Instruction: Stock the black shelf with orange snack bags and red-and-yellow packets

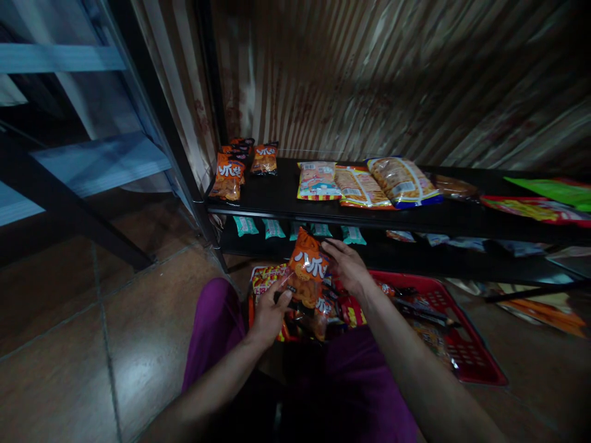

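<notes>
My left hand point(270, 311) is closed on the lower left side of an orange snack bag point(308, 264), its thumb across the front. The bag is tilted upright above a red basket, with white lettering facing me. Beside its upper right edge is my right hand point(348, 266), fingers stretched out and apart; whether the fingertips touch the bag I cannot tell. Under the bag, the red plastic basket point(480, 354) holds several packaged snacks, partly hidden by my hands and arms. Similar orange bags point(228, 176) stand at the left end of the shelf's upper board.
A black shelf point(277, 200) crosses in front of me. Larger snack packs point(362, 186) lie on its upper board, small teal packets point(273, 228) on the lower one. Striped curtains point(323, 80) hang behind. To the left stands a rack with pale blue boards point(96, 160) on the tiled floor.
</notes>
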`<state>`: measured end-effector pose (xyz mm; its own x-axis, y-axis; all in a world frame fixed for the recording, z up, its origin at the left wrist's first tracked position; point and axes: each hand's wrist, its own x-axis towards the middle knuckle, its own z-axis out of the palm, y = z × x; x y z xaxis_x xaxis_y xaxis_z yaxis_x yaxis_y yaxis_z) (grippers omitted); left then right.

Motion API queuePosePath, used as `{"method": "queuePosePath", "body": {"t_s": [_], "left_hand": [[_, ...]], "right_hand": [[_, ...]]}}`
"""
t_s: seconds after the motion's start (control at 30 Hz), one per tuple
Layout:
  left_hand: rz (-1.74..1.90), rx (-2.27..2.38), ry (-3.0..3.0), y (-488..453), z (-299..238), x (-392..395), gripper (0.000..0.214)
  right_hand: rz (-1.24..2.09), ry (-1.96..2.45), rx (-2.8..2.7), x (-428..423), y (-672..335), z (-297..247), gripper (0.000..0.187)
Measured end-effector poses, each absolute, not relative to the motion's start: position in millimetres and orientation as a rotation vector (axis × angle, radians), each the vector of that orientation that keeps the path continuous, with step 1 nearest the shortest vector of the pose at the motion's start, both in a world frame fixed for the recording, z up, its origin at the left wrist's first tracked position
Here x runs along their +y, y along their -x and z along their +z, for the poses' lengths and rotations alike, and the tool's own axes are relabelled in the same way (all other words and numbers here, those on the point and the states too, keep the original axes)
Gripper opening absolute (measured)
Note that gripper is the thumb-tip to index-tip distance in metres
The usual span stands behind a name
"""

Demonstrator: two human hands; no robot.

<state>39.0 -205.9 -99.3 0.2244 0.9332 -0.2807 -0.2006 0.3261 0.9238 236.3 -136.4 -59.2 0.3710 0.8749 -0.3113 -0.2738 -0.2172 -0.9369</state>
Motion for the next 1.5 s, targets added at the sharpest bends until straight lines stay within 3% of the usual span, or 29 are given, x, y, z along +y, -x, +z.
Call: {"method": "queuePosePath", "body": {"t_s": [0.23, 0.33, 0.57, 0.83, 1.5], "left_hand": [[1.044, 1.079, -1.258, -34.9, -88.9, -190.9, 0.039], [1.043, 1.047, -1.271, -33.9, -82.3, -186.6, 0.038], [1.096, 0.983, -0.966, -37.5, -84.9, -183.7, 0.036], [1.052, 0.761, -0.616, -42.6, -76.4, -187.4, 0.062], [0.989, 0.617, -0.692, -39.9, -36.5, -195.6, 0.042]], "right_hand": [[1.157, 1.471, -1.224, -110.2, -248.1, -7.2, 0.047], [1.094, 1.481, -1.306, -100.7, -246.6, 0.7, 0.040], [1.033, 1.366, -1.083, -94.1, -237.4, -17.0, 0.036], [1.066, 1.479, -1.028, -78.0, -246.8, -21.0, 0.034], [1.323, 1.537, -1.011, -59.8, -237.0, -10.1, 0.023]]}}
